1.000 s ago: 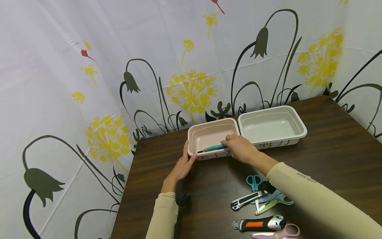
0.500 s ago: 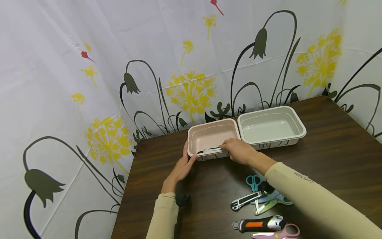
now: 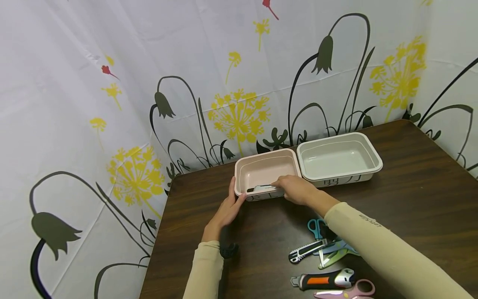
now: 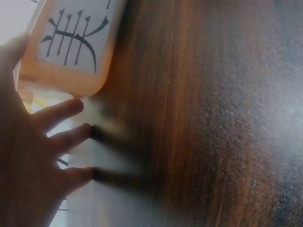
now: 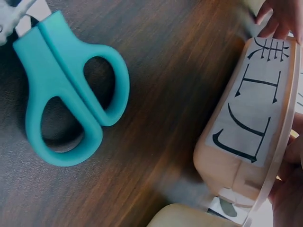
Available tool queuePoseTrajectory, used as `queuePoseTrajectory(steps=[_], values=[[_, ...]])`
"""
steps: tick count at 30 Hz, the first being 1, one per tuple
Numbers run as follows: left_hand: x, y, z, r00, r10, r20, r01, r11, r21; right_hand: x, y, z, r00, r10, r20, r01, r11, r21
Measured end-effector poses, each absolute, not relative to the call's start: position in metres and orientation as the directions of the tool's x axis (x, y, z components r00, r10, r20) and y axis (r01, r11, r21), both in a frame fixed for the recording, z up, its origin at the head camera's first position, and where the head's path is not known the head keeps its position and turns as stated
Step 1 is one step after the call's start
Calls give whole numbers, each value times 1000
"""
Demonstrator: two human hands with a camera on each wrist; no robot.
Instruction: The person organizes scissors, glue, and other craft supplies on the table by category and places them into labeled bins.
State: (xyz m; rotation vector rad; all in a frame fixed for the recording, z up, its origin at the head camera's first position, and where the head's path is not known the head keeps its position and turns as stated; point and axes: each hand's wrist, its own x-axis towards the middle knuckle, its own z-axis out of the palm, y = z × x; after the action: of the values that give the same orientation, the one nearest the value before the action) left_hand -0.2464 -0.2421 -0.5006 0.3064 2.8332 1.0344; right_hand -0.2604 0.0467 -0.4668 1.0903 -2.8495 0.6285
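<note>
My left hand touches the near left corner of a pink bin, thumb on the front rim and fingers spread along the side. In the left wrist view those fingers look straight. My right hand reaches over the bin's front rim. Its fingers pinch the right end of a slim cutter knife, pale with a blue edge and a dark tip, lying along the inside front wall. The right wrist view shows the bin's lettered front label; the pinching fingertips are hidden there.
A pale grey-green bin stands against the pink one on its right. Nearer lie teal scissors, a black-and-white box cutter, green scissors, an orange-and-black utility knife and pink scissors. A patterned curtain hangs behind the table.
The cutter knife's teal side faced up a second ago; a pale side with a blue edge shows now. My right hand has shifted slightly left; the left hand stays on the corner.
</note>
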Motion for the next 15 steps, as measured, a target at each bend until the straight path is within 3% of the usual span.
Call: queuePoseTrajectory(steps=[15], values=[[-246,-243,-501,-971,233,-46,146,740,656,-253,56,-459,-756,-600,262,-653,660,-372]])
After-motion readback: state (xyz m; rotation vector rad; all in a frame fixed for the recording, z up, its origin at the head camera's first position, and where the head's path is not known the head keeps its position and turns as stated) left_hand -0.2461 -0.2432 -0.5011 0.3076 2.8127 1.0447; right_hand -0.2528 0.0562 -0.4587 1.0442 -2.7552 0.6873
